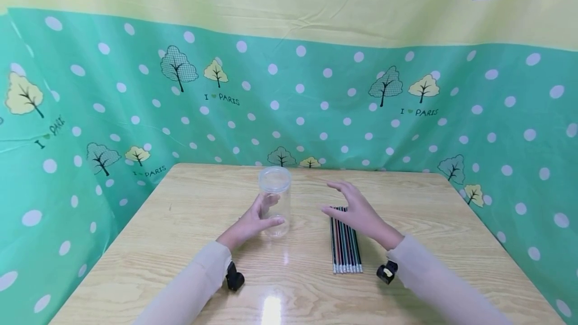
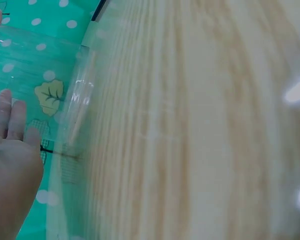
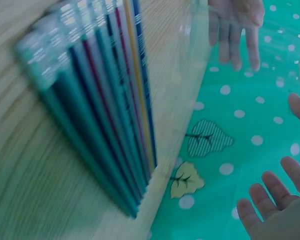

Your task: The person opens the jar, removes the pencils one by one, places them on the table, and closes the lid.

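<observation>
A clear, cylindrical jar [image 1: 283, 207] stands upright near the middle of the table, its round top [image 1: 274, 178] facing up. My left hand [image 1: 253, 219] is at the jar's left side, fingers extended and thumb apart; the jar's transparent wall also shows in the left wrist view, beside the straight fingers [image 2: 16, 120]. To the right, a row of dark striped pencils [image 1: 346, 247] lies side by side, silver ends toward me. My right hand [image 1: 361, 214] is over the far end of the pencils, thumb and fingers spread, holding nothing.
The light wood table [image 1: 194, 199] reaches back to a green dotted curtain [image 1: 253, 129], which also hangs along both sides. A black strap-on device [image 1: 234, 277] sits at the left wrist and another [image 1: 387, 271] at the right.
</observation>
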Demonstrator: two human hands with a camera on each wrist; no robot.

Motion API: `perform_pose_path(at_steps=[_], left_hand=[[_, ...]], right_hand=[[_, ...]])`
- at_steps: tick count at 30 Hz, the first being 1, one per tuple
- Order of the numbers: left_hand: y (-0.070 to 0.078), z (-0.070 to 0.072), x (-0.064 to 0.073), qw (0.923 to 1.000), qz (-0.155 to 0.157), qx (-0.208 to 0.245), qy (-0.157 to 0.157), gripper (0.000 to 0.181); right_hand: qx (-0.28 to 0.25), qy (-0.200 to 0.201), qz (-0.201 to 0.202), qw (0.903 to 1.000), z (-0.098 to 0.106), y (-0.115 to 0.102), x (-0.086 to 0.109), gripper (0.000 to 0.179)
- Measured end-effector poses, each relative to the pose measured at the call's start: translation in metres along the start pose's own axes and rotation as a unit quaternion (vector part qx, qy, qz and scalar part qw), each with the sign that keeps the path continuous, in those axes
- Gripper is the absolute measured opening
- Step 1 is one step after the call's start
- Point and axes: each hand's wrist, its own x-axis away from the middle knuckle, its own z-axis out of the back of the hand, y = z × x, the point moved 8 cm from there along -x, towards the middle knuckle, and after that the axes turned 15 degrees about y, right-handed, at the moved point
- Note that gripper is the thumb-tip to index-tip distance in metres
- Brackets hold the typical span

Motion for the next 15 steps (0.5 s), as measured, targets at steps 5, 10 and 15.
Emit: perform_pose_path(at_steps=[5, 10, 15], left_hand=[[0.005, 0.001, 0.001, 1.0, -0.004, -0.004, 0.001, 0.091], [0.007, 0.0, 0.002, 0.9999, -0.009, -0.009, -0.007, 0.089], [0.007, 0.001, 0.001, 0.9995, -0.008, -0.03, -0.006, 0.092]], right_hand=[[-0.001, -0.006, -0.022, 0.9997, 0.01, 0.014, 0.004, 0.065], [0.005, -0.006, -0.031, 0.9995, 0.017, 0.026, 0.009, 0.065], [0.013, -0.009, -0.046, 0.9988, 0.021, 0.041, 0.014, 0.068]])
